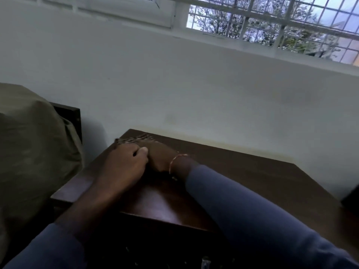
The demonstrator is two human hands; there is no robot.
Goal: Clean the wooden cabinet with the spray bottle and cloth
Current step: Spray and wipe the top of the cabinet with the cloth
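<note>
The dark wooden cabinet (242, 171) stands against the white wall, its top facing me. A brownish cloth (134, 140) with a fringed edge lies at the top's far left corner. My left hand (124, 166) rests on the cloth with curled fingers, its thumb against my right hand. My right hand (160, 158), with a thin bangle at the wrist, presses down on the cloth just right of the left hand; its fingers are blurred into the fabric. Both arms wear blue sleeves. The spray bottle is not in view.
An olive-green fabric-covered shape (33, 152) stands left of the cabinet, in front of a dark wooden frame (70, 117). A dark object (351, 197) shows at the right edge. A barred window (272, 22) runs along the top of the wall.
</note>
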